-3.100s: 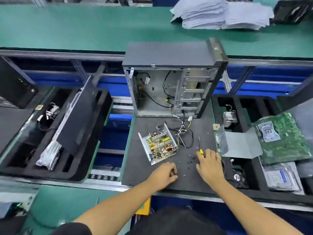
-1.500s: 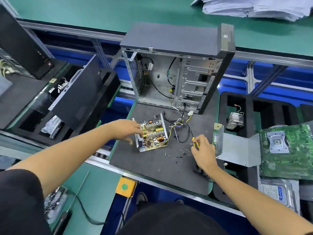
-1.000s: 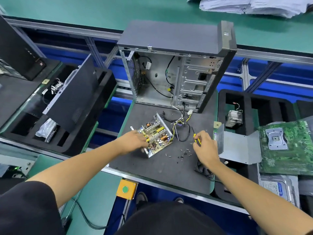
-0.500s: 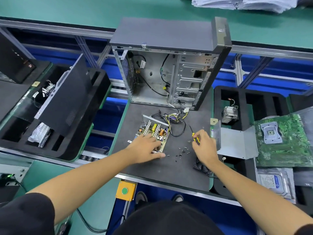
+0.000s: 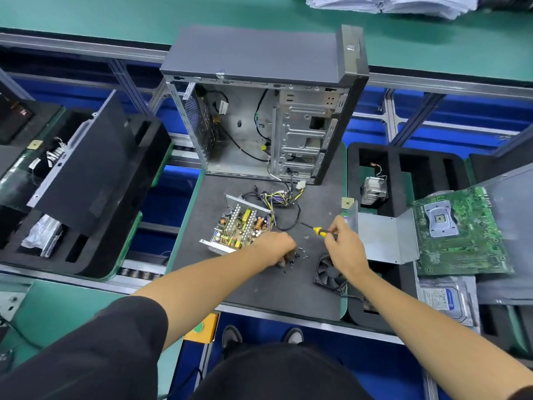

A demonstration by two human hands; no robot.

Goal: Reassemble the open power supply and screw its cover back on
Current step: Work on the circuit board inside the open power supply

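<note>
Head view: right hand [image 5: 343,249] grips the screwdriver [image 5: 317,230]; left hand [image 5: 277,249], fingers curled, seemingly pinches among loose screws [image 5: 300,254] beside the open power supply [image 5: 239,226] (its cover [image 5: 380,238] lies right).

A dark grey mat [image 5: 259,287] with a green edge holds an open power supply [image 5: 239,226]: silver metal walls, a tan board dotted with yellow, orange and black parts. Its wires [image 5: 277,197] are black, yellow and purple. Small black screws [image 5: 297,255] lie scattered on the mat. The screwdriver [image 5: 320,231] has a yellow and black handle. A black fan [image 5: 328,274] sits nearby. The case [image 5: 259,111] is dark grey outside, bare silver inside. The cover [image 5: 380,238] is plain silver-grey. The motherboard [image 5: 467,235] is green with a silver socket. The benches [image 5: 86,13] are green, the frame below blue.
</note>
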